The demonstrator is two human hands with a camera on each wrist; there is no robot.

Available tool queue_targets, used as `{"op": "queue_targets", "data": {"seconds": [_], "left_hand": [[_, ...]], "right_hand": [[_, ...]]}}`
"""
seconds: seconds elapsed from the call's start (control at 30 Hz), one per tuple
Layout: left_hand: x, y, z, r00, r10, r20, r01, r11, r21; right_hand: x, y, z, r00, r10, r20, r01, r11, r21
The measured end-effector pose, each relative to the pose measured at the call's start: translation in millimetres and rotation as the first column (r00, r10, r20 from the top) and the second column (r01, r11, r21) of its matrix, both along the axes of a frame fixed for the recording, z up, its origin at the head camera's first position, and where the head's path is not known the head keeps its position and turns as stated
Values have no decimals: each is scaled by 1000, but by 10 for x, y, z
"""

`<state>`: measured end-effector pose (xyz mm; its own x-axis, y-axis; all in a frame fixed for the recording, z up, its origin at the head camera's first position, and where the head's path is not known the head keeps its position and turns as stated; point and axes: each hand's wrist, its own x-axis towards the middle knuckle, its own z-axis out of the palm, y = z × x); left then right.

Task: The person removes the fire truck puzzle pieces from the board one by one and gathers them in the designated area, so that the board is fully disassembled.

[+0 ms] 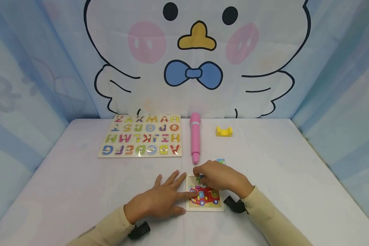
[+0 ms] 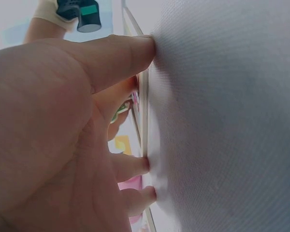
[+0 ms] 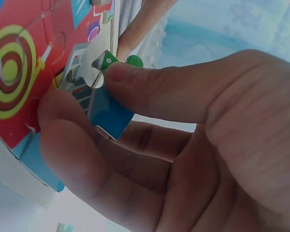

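Note:
A small wooden jigsaw puzzle (image 1: 205, 209) with a red fire truck picture lies at the near middle of the table. My left hand (image 1: 161, 200) is spread flat beside it, the index finger extended onto the picture, the thumb at its near left corner. Over the puzzle's far part, my right hand (image 1: 222, 176) pinches a blue and green puzzle piece (image 3: 113, 116) between thumb and fingers. In the right wrist view this piece is tilted close to the picture; whether it touches the board I cannot tell. Another small puzzle piece (image 1: 221, 161) lies just beyond the right hand, partly covered by it.
A wooden alphabet board (image 1: 139, 157) stands at the back left. Right of it lies a pink pen-shaped toy (image 1: 195, 136), its tip toward the puzzle. A small yellow block (image 1: 223, 132) sits farther right. A curtain with a cartoon figure borders the back edge.

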<state>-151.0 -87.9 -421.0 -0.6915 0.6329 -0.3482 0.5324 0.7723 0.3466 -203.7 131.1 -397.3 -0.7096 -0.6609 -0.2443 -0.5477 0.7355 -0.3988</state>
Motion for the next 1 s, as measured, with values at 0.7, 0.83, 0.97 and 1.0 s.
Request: {"op": "queue_targets", "data": {"seconds": [0.7, 0.83, 0.97, 1.0], "left_hand": [[8, 13, 4, 1000, 24, 10, -24, 1000, 1], [17, 12, 11, 1000, 22, 5, -22, 1000, 8], [22, 8, 15, 1000, 18, -4, -18, 1000, 17], [22, 7, 15, 1000, 17, -5, -17, 1000, 20]], "right_hand": [[-342, 763, 357, 978, -181, -98, 163, 972, -169], [-451, 942, 269, 965, -256, -57, 250, 963, -99], [-520, 999, 157, 962, -272, -19, 271, 962, -37], [-529, 1001, 131, 963, -269, -9, 269, 963, -30]]}}
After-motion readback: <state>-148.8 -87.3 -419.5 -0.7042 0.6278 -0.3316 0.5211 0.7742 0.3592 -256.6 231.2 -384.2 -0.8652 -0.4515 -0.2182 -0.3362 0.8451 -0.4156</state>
